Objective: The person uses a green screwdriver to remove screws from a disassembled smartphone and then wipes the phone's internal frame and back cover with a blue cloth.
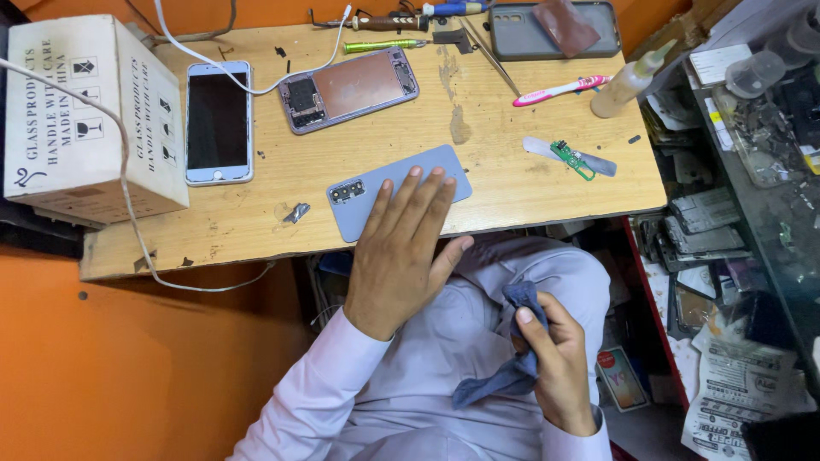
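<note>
pressed flat with fingers spread, left hand (401,252) pins a grey-blue phone back cover (376,192) at the wooden table's (256,218) near edge, centre frame. right hand (555,363), lower right, is closed around a soft blue cloth (504,371). cover looks light, thin, slick, likely bendable; best held by its edges.

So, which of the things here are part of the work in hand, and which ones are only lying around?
In hand:
- left hand, pressing flat on the blue-grey phone back cover
- right hand, gripping the grey cloth

Lying about:
- opened phone
- white phone
- small green circuit board
- pink-and-white tool
- squeeze bottle
- cardboard box
- green screwdriver
</note>
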